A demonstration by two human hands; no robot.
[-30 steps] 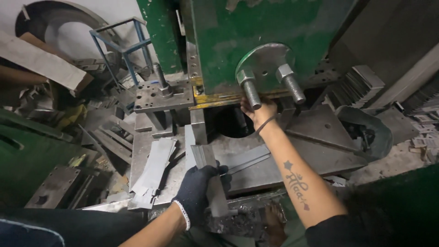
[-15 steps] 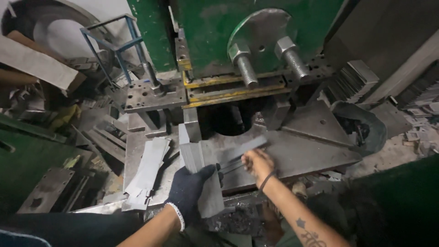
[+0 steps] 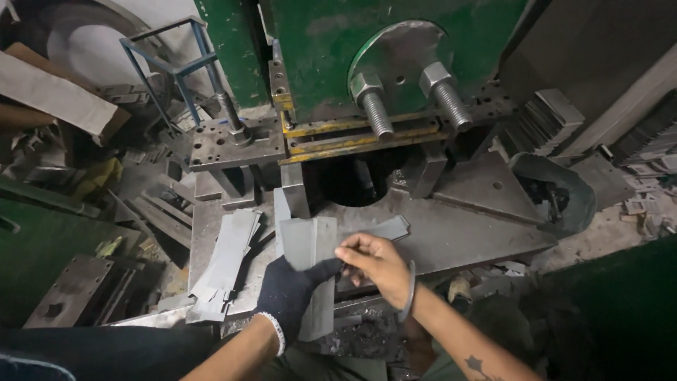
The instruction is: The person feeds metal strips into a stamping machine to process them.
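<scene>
My left hand (image 3: pixel 290 291), in a dark knit glove, grips a bundle of flat grey metal strips (image 3: pixel 308 243) held upright in front of the green press (image 3: pixel 395 49). My bare right hand (image 3: pixel 375 259), with a bangle at the wrist, pinches the right edge of that bundle with thumb and fingers. One grey strip (image 3: pixel 389 228) sticks out to the right behind my fingers, over the press bed (image 3: pixel 458 233). Above the bed hang two large threaded bolts (image 3: pixel 374 106) and a dark round opening (image 3: pixel 356 180).
A loose pile of cut grey strips (image 3: pixel 224 262) lies left of my hands. A drilled steel block (image 3: pixel 236 141) and a blue steel frame (image 3: pixel 166 63) stand at the upper left. Scrap metal litters the left floor; stacked plates (image 3: pixel 546 120) sit at the right.
My right hand came down from the bolts on the press to the bed, then onto the strip bundle in my left hand. The view has shifted slightly downward and closer.
</scene>
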